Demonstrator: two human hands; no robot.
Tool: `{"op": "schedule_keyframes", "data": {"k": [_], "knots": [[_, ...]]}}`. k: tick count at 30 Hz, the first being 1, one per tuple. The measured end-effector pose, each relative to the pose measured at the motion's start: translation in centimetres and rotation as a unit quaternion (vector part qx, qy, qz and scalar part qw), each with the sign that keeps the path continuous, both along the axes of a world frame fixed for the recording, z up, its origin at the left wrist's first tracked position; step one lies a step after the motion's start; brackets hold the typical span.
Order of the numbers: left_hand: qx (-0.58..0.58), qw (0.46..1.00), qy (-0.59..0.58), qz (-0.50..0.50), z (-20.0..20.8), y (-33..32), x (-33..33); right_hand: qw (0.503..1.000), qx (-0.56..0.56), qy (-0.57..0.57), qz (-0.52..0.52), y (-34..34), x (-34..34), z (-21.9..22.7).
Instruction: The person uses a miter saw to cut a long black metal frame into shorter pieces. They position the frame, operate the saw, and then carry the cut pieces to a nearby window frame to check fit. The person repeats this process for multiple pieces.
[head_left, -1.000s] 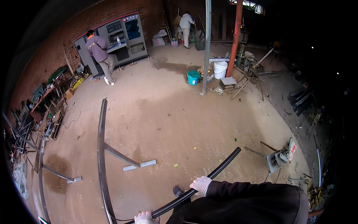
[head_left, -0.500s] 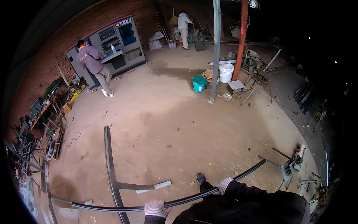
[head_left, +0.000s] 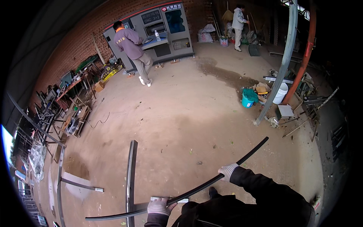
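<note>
A long, dark, narrow grooved bar [head_left: 198, 188], apparently a metal profile, lies slantwise in front of my body. Its left end is low and near; the right end is farther out. My left hand [head_left: 159, 207], in a striped knit glove with bare fingertips, is closed around the bar left of its middle. Farther along to the right, my right hand [head_left: 228, 172], gloved alike, grips it too. Under the bar's left part stands a dark metal beam [head_left: 131, 170] of a rack, pointing away from me. A pale metal piece [head_left: 184, 201] shows beside my left hand.
A second rack beam [head_left: 60, 185] with a crossbar stands at left. A person [head_left: 130, 43] works at a large grey machine [head_left: 177, 30]; another person [head_left: 238, 26] holds a long handle farther back. Posts [head_left: 281, 68], a teal bucket [head_left: 247, 101] and a white bucket [head_left: 280, 94] stand at right.
My view has turned left, so the surroundings sit farther right in the picture. The bar's right end has swung farther out. Both hands keep hold of it.
</note>
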State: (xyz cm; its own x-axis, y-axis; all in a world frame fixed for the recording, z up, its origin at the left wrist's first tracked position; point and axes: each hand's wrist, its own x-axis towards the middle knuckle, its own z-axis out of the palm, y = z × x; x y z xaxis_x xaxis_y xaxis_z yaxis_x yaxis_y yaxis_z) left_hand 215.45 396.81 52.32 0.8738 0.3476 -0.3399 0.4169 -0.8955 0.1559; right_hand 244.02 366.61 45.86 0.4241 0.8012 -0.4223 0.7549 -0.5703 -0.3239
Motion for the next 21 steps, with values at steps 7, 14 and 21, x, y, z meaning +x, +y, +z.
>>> {"op": "schedule_keyframes", "data": {"k": [7, 14, 21], "knots": [[0.016, 0.997, -0.007, 0.074, 0.2, 4.9, 7.5, 0.993, 0.017, -0.030, 0.109, 13.8, 8.5, 1.2], [-0.038, 0.999, 0.002, 0.032, -1.5, 14.6, 18.7, 0.998, -0.029, 0.015, 0.059, 21.1, 16.4, -1.9], [-0.061, 0.997, 0.024, -0.047, -0.6, 27.3, 30.2, 0.999, -0.034, -0.021, 0.002, 28.8, 26.1, -3.4]]}}
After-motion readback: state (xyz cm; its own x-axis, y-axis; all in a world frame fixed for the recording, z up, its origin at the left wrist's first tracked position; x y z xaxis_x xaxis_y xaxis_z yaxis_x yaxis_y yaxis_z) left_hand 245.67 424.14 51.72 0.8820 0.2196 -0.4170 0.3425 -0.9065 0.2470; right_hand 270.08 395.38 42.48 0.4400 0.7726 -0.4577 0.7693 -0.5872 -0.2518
